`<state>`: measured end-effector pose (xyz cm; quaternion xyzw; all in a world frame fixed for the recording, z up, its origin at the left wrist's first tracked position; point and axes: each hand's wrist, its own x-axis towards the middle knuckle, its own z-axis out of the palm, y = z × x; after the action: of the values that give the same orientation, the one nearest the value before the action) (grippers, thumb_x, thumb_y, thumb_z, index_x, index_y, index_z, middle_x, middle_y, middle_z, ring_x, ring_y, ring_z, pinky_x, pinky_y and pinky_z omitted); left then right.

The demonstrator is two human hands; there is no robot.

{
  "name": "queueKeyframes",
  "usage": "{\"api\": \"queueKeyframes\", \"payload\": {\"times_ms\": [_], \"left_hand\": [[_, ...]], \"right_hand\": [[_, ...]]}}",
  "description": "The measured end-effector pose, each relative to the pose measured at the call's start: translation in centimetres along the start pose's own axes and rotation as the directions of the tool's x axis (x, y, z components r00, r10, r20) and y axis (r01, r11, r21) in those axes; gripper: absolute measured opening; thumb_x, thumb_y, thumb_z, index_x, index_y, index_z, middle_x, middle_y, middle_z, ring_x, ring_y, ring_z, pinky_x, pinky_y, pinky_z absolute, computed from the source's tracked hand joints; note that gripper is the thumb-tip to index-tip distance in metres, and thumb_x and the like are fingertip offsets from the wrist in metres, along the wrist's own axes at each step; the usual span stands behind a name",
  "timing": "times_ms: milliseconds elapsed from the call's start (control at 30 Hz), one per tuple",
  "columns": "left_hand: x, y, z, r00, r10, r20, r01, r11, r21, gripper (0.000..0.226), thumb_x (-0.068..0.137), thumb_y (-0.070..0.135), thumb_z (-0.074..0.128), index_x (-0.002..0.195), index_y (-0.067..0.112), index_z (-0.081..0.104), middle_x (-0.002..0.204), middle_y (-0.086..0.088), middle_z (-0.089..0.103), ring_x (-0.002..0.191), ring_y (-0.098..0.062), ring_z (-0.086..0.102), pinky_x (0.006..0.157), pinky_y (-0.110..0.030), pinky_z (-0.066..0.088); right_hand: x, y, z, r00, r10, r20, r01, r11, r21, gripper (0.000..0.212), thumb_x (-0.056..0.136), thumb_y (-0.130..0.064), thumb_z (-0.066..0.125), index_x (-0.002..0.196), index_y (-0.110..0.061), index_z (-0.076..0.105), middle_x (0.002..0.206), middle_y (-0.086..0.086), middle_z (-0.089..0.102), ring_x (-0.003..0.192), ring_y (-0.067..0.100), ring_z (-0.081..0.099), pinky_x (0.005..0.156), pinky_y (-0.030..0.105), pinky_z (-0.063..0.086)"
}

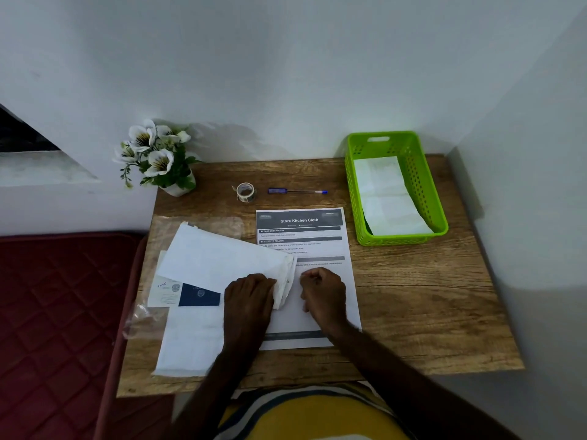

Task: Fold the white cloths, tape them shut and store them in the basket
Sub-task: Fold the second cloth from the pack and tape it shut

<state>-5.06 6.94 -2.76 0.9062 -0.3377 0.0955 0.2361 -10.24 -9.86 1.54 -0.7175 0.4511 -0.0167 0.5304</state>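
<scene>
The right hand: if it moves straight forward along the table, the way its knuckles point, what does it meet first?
Probably nothing solid at first: the right hand would slide over the instruction sheet, then likely reach the pen near the wall.

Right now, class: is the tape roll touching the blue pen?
Apart. The head view shows bare wooden table between the tape roll and the blue pen.
</scene>
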Motion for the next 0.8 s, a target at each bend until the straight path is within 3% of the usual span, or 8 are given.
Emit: {"api": "queueKeyframes", "payload": {"times_ms": [67,133,333,533,800], "left_hand": [[-0.2,-0.2,0.1,1.0,0.001,-0.009,-0.001,1.0,-0.019,0.019,0.098,0.018,0.062,0.108,0.009,0.075,0.111,-0.011,0.069,0.103,-0.031,0.065,0.095,-0.041,0.044],[0.1,-0.1,0.0,1.0,-0.005,-0.017,0.004,0.999,-0.034,0.018,0.098,0.019,0.063,0.107,0.009,0.075,0.111,-0.01,0.069,0.102,-0.029,0.064,0.095,-0.038,0.043],[0.4,0.1,-0.5,0.999,-0.033,-0.026,0.031,0.997,-0.074,0.02,0.097,0.026,0.065,0.1,0.011,0.077,0.107,-0.008,0.071,0.1,-0.026,0.064,0.093,-0.037,0.043],[0.2,-0.3,-0.3,0.997,-0.073,0.027,0.076,0.989,-0.125,0.024,0.095,0.033,0.065,0.1,0.014,0.078,0.11,-0.006,0.069,0.101,-0.027,0.064,0.093,-0.04,0.045],[0.1,-0.4,-0.3,0.998,-0.053,0.032,0.057,0.991,-0.12,0.023,0.096,0.027,0.06,0.101,0.012,0.077,0.11,-0.007,0.07,0.101,-0.027,0.063,0.095,-0.038,0.043]], "right_hand": [[-0.1,0.0,-0.7,0.998,-0.003,0.057,0.0,0.999,0.043,0.012,0.096,-0.017,0.064,0.089,-0.014,0.073,0.065,0.006,0.072,0.044,0.014,0.062,0.038,0.022,0.043],[0.0,0.1,-1.2,0.996,-0.022,0.09,0.015,0.997,0.07,0.011,0.096,-0.014,0.066,0.089,-0.011,0.074,0.064,0.009,0.071,0.042,0.015,0.06,0.036,0.019,0.038],[0.1,0.2,-0.8,0.986,-0.088,0.138,0.078,0.994,0.077,0.004,0.092,-0.014,0.074,0.088,-0.014,0.073,0.062,0.007,0.071,0.043,0.022,0.062,0.048,0.035,0.055],[-0.1,-0.2,-0.1,0.977,-0.149,0.153,0.16,0.985,-0.06,0.01,0.091,-0.026,0.075,0.082,-0.023,0.072,0.059,0.0,0.071,0.041,0.016,0.063,0.051,0.029,0.053],[0.2,-0.8,0.6,0.971,-0.203,0.127,0.226,0.953,-0.203,0.015,0.088,-0.034,0.078,0.08,-0.023,0.071,0.059,-0.005,0.07,0.044,0.009,0.063,0.058,0.036,0.061]]}}
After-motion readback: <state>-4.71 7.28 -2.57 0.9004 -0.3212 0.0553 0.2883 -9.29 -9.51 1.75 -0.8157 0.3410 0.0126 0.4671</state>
